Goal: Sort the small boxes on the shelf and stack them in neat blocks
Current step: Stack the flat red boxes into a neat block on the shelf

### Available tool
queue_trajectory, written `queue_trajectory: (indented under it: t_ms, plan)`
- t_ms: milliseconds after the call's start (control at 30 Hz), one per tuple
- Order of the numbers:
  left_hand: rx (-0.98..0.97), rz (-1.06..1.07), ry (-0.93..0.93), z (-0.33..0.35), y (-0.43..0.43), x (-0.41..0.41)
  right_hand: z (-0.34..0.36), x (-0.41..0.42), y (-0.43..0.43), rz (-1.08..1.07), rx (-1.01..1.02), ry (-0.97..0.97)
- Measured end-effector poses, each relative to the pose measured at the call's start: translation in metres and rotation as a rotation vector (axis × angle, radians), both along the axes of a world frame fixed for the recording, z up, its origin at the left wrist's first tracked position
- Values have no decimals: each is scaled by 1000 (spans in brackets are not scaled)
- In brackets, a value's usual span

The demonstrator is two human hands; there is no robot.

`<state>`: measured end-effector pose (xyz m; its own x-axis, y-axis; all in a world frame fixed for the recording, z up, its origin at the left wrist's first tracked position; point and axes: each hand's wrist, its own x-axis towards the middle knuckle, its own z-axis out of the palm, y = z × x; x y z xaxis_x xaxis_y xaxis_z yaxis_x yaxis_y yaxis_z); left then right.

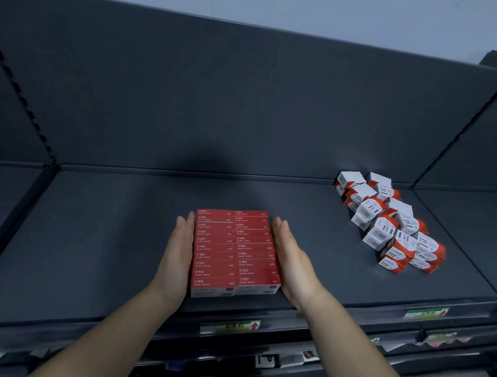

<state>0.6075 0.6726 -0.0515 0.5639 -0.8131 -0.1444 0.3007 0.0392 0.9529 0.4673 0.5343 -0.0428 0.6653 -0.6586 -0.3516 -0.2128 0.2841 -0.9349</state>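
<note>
step in hand: squaring red box block [236,251], at 6 o'clock on shelf [110,234]. left hand [178,255] and right hand [290,260], fingers straight, press its two sides. next, i judge: loose white-red boxes [393,225] at 2 o'clock need stacking.

Blurred price labels [229,325]; illegible small print on the red boxes [235,249].

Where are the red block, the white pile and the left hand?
red block [235,249], head view, top face.
white pile [387,229], head view, a middle box.
left hand [178,250], head view, its middle.
</note>
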Motion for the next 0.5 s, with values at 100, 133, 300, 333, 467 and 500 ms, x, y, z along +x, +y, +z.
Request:
queue_trajectory:
  t_ms: [100,133,300,333,467,500]
  plan:
    - [7,4,-11,-3,-2,-3,9,-2,7,-22,10,-8]
    - [1,-6,-11,-2,-3,-4,9,-2,9,-29,11,-8]
    - [4,10,3,-1,-3,-7,4,1,11,-54,-10,1]
    - [7,-5,-11,1,-4,-9,5,1,12,-53,-7,2]
    - [-13,5,-15,4,-6,-14,6,3,12,-31,-32,24]
    - [-17,9,-11,4,-7,-14,7,2,12,-25,-37,21]
